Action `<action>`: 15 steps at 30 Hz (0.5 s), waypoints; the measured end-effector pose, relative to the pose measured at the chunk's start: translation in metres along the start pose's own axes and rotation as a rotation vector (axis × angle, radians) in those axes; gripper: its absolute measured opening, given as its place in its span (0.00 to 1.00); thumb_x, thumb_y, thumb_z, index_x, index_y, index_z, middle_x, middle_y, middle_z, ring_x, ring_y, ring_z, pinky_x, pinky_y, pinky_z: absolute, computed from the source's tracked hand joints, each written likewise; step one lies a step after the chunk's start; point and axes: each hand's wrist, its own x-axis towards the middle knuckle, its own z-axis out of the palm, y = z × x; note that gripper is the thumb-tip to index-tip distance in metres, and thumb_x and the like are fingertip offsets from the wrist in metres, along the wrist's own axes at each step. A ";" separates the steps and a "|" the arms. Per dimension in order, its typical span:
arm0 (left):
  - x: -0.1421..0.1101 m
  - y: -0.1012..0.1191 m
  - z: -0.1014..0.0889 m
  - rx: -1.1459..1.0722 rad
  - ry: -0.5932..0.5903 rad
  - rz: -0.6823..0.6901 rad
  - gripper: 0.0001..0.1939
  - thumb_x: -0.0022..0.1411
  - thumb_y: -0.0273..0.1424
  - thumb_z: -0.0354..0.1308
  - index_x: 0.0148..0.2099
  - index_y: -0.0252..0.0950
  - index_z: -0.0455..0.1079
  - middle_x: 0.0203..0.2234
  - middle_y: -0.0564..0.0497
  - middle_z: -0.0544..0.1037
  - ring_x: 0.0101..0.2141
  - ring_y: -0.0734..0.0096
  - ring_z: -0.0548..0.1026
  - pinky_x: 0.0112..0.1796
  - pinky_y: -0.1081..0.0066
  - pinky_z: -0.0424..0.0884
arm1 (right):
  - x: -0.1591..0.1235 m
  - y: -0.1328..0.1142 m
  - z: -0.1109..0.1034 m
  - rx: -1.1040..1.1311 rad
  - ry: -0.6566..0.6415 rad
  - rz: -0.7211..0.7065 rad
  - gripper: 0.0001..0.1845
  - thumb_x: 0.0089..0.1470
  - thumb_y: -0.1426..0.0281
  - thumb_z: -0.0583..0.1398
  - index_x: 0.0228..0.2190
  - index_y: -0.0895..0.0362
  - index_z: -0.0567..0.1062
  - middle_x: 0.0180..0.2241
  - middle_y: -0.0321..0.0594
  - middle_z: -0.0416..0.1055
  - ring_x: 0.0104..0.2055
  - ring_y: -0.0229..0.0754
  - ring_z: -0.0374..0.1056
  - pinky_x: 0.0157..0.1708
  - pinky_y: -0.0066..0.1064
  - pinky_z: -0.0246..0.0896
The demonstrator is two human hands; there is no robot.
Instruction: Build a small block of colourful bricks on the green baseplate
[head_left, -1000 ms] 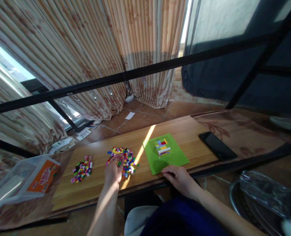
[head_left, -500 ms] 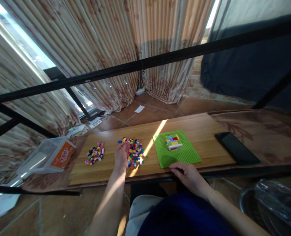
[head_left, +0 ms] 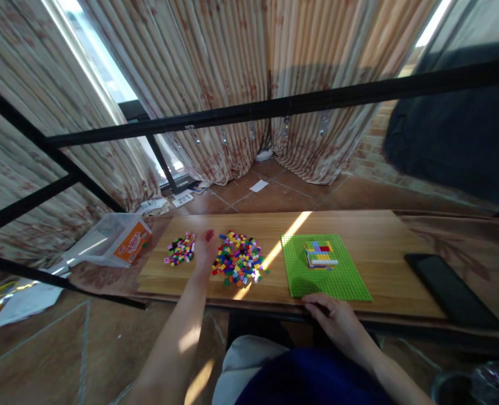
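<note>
My left hand (head_left: 206, 247) hovers over the wooden board between two heaps of small building bricks. Its fingers are curled together and partly smeared by motion; what they hold, if anything, I cannot make out. Just right of it lies the larger brick heap (head_left: 238, 259), and to its left the smaller brick heap (head_left: 181, 248). My right hand (head_left: 336, 318) has its fingers closed at the near edge of the green baseplate (head_left: 295, 275). On that plate stands a small multicoloured brick build (head_left: 320, 256), with red, yellow, blue and white bricks.
A dark phone (head_left: 452, 289) lies on the right of the board (head_left: 371, 236). At the left stands a clear plastic box (head_left: 114, 239) with an orange label. A black metal bar (head_left: 249, 112) crosses beyond the board, in front of curtains (head_left: 215, 62).
The view has swung, so the board sits farther right. My left hand has come away from the larger heap towards the left. The right hand stays at the baseplate's edge.
</note>
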 end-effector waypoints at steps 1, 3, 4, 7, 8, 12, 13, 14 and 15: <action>0.006 -0.001 -0.002 0.040 -0.020 0.013 0.13 0.48 0.18 0.53 0.36 0.34 0.72 0.34 0.44 0.78 0.40 0.62 0.73 0.48 0.63 0.64 | 0.000 0.000 0.001 0.000 -0.004 0.001 0.14 0.57 0.65 0.54 0.35 0.53 0.79 0.35 0.41 0.78 0.38 0.45 0.74 0.39 0.35 0.68; 0.014 -0.001 -0.002 0.109 -0.079 0.038 0.15 0.45 0.16 0.55 0.35 0.34 0.74 0.34 0.43 0.78 0.41 0.59 0.73 0.49 0.62 0.63 | 0.000 0.002 0.002 0.001 -0.011 0.009 0.14 0.57 0.64 0.54 0.34 0.53 0.79 0.35 0.41 0.78 0.38 0.45 0.74 0.38 0.35 0.69; 0.017 0.000 -0.001 0.137 -0.111 0.048 0.15 0.44 0.15 0.55 0.33 0.35 0.74 0.34 0.43 0.78 0.41 0.58 0.73 0.49 0.62 0.63 | 0.000 0.003 0.003 0.000 -0.014 0.016 0.14 0.57 0.64 0.54 0.35 0.53 0.79 0.35 0.42 0.78 0.37 0.46 0.74 0.38 0.35 0.69; 0.022 0.000 0.004 0.197 -0.198 0.075 0.13 0.43 0.15 0.57 0.29 0.36 0.74 0.31 0.44 0.78 0.42 0.57 0.72 0.51 0.61 0.61 | 0.000 0.003 0.004 0.000 -0.028 0.029 0.13 0.57 0.64 0.55 0.35 0.53 0.79 0.35 0.41 0.78 0.38 0.46 0.74 0.38 0.36 0.69; 0.022 0.000 0.006 0.209 -0.222 0.082 0.12 0.43 0.15 0.57 0.27 0.36 0.74 0.31 0.45 0.78 0.42 0.57 0.72 0.51 0.61 0.60 | 0.000 0.003 0.005 0.001 -0.032 0.032 0.13 0.57 0.64 0.55 0.35 0.53 0.79 0.35 0.41 0.78 0.37 0.46 0.74 0.38 0.36 0.69; 0.022 0.000 0.006 0.220 -0.261 0.095 0.09 0.44 0.17 0.59 0.22 0.37 0.70 0.28 0.46 0.76 0.43 0.59 0.71 0.51 0.63 0.60 | 0.000 -0.001 0.005 0.012 -0.053 0.033 0.14 0.58 0.64 0.54 0.35 0.53 0.79 0.36 0.42 0.78 0.38 0.45 0.74 0.39 0.35 0.68; 0.021 0.000 0.004 0.214 -0.256 0.093 0.09 0.44 0.17 0.59 0.21 0.37 0.69 0.28 0.46 0.76 0.43 0.59 0.71 0.50 0.64 0.61 | 0.001 -0.001 0.005 0.013 -0.059 0.033 0.14 0.58 0.64 0.54 0.35 0.53 0.79 0.36 0.42 0.78 0.38 0.46 0.73 0.39 0.36 0.68; 0.020 0.001 0.002 0.204 -0.248 0.089 0.09 0.45 0.17 0.59 0.22 0.37 0.69 0.27 0.47 0.75 0.42 0.59 0.72 0.50 0.64 0.61 | 0.001 -0.002 0.005 0.014 -0.064 0.034 0.14 0.58 0.64 0.54 0.35 0.53 0.79 0.36 0.42 0.78 0.38 0.46 0.73 0.39 0.36 0.68; 0.017 0.002 -0.001 0.190 -0.238 0.084 0.09 0.46 0.18 0.59 0.22 0.36 0.68 0.26 0.47 0.75 0.41 0.60 0.72 0.48 0.64 0.62 | 0.001 -0.003 0.005 0.015 -0.069 0.037 0.14 0.58 0.64 0.54 0.35 0.53 0.79 0.36 0.42 0.78 0.39 0.46 0.73 0.40 0.36 0.68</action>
